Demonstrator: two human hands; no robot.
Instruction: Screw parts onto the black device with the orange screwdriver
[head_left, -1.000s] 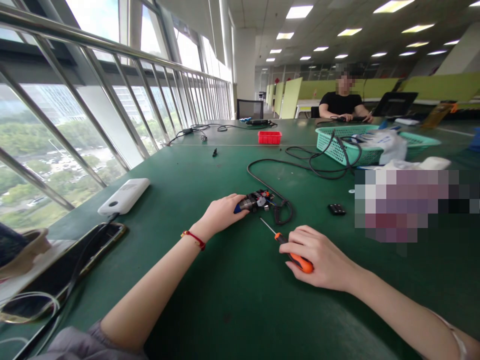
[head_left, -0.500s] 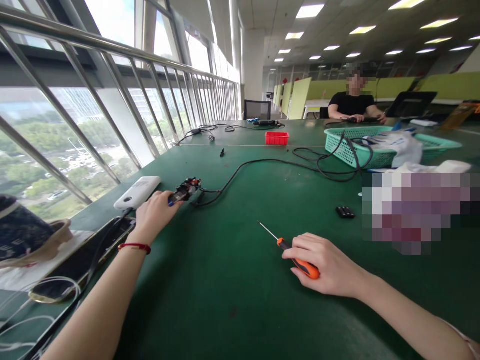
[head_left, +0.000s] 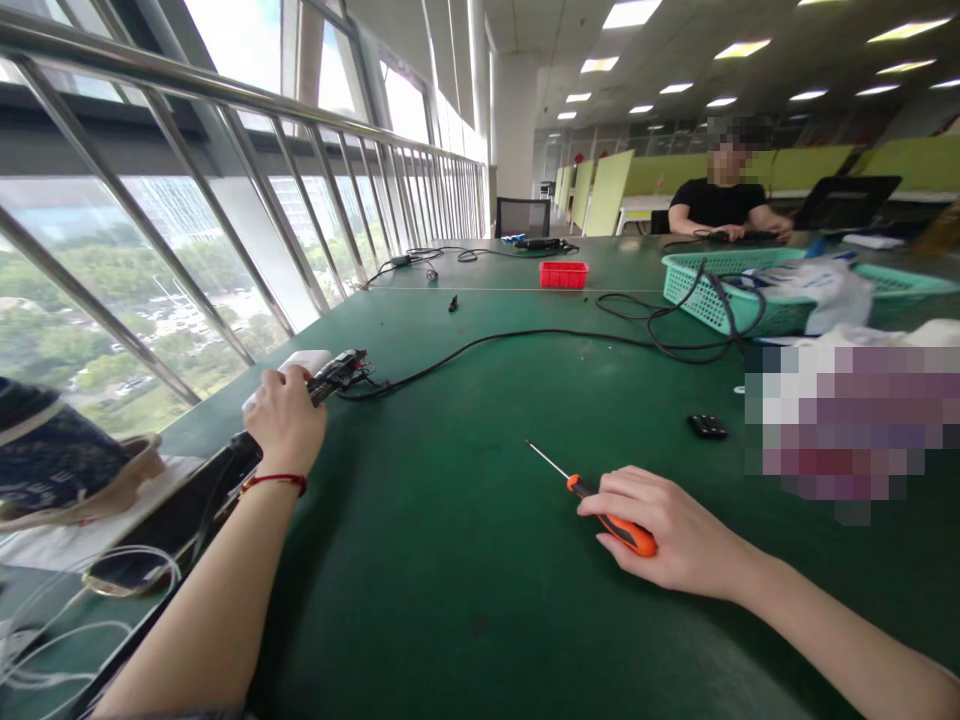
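My left hand [head_left: 286,420] is closed around a dark electronic device with exposed parts and wires [head_left: 337,374], held at the table's left side. A black cable [head_left: 480,344] runs from the device's far end across the table to the right. Partly behind that hand lies a white power bank [head_left: 304,358]. My right hand [head_left: 652,525] grips a screwdriver [head_left: 619,528] with an orange and black handle. Its thin metal shaft points forward and left, apart from the device. A small black part with several round spots [head_left: 707,427] lies beyond my right hand.
A red tray [head_left: 564,275] stands farther back on the green table [head_left: 450,560]. At the right is a mint-green basket [head_left: 697,290] with bags and cable. A phone [head_left: 150,540] and white cords lie at left, beside a metal railing. A person [head_left: 724,205] sits across.
My left hand has moved left with the device, towards the power bank, and turned, covering more of it. The right hand still holds the screwdriver. The whole view has shifted slightly.
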